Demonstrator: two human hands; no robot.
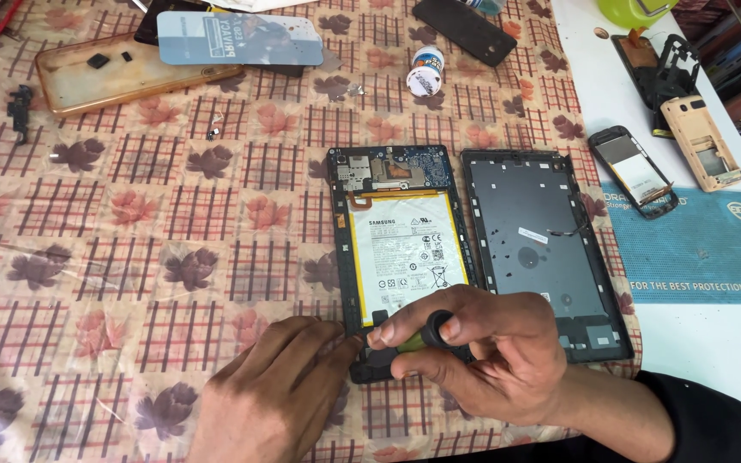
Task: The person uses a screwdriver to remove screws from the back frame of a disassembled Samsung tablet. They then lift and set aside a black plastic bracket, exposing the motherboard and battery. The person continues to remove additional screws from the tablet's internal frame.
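Gripping a small screwdriver with a black cap and green shaft between thumb and curled fingers, the right hand works at the bottom edge of an opened black tablet with a white rectangular battery and blue circuit board. Resting flat on the leaf-patterned checked tablecloth, the left hand lies open, fingertips touching the tablet's lower left corner. Just beside the tablet on its right lies the removed dark grey back cover.

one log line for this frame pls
right hand: grips black-green screwdriver | left hand: steadies opened tablet lower edge | grey back cover: beside, right
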